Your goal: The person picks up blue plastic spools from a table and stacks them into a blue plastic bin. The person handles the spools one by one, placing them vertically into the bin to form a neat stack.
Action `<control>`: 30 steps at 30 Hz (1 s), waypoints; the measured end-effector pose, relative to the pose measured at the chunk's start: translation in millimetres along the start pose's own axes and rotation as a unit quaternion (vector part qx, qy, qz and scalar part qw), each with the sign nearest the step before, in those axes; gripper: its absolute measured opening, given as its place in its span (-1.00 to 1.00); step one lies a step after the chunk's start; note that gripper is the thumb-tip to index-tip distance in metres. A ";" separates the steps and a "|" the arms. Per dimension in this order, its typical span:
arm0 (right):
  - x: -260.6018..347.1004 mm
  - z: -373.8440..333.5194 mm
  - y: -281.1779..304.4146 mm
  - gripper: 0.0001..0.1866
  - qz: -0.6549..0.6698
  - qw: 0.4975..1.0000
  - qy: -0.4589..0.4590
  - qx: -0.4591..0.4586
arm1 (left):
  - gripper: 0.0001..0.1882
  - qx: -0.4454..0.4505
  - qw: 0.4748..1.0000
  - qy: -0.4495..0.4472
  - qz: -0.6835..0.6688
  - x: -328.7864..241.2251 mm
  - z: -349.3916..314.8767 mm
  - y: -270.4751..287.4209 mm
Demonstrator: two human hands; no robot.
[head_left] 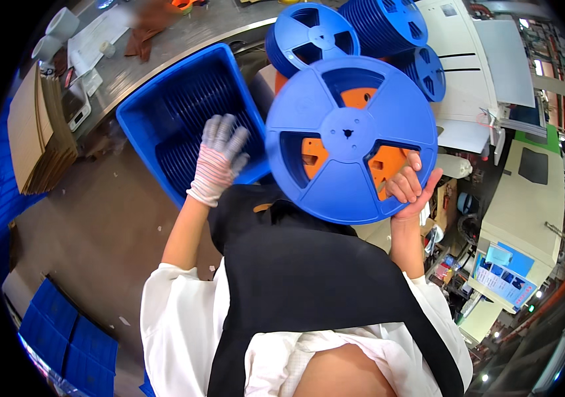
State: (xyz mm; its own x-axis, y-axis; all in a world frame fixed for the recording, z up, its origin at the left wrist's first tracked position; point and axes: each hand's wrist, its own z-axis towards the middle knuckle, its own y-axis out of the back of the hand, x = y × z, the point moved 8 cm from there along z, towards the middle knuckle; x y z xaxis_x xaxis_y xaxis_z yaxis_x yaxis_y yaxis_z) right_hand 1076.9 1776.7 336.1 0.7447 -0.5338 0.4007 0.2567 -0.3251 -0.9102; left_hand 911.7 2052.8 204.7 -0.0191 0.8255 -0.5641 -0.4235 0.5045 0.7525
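My bare right hand (410,190) grips a big blue plastic reel (309,175) at its lower right edge, fingers hooked through one of its cut-outs. Orange parts (362,98) show through the reel's openings. My left hand (225,151), in a grey and white striped glove, is over the right side of a deep blue bin (138,153), its fingers apart and holding nothing. Inside the bin, dark blue reels (193,99) stand on edge in rows. Whether my left fingertips touch the reels, I cannot tell.
More blue reels (319,34) are stacked beyond the held one. A metal worktable (183,36) carries papers and white rolls (63,24). Flattened cardboard (34,132) stands at the left. Beige machines (524,192) line the right. Blue folded crates (64,337) lie at the lower left.
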 end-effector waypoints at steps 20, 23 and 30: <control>-16.1 19.5 -28.2 -0.44 -0.035 0.996 -0.066 0.049 | -0.64 0.079 0.976 -0.202 -0.022 -76.8 -9.9 30.7; -5.8 22.8 -4.4 -0.27 -0.129 0.989 -0.049 -0.053 | -0.67 0.037 0.972 -0.129 -0.194 -63.4 -16.7 32.9; -12.0 18.7 25.0 -0.40 -0.338 0.925 -0.066 -0.160 | -0.75 0.002 0.491 0.368 -0.789 -21.1 -85.9 -15.5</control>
State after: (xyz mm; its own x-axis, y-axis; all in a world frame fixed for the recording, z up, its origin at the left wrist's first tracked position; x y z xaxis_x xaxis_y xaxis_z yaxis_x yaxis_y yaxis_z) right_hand 1085.9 1789.6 306.6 0.5554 -0.0315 0.8310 0.5106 -0.7758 -0.3707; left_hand 840.9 2005.8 175.7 0.0075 -0.9097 -0.4151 -0.4346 0.3709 -0.8207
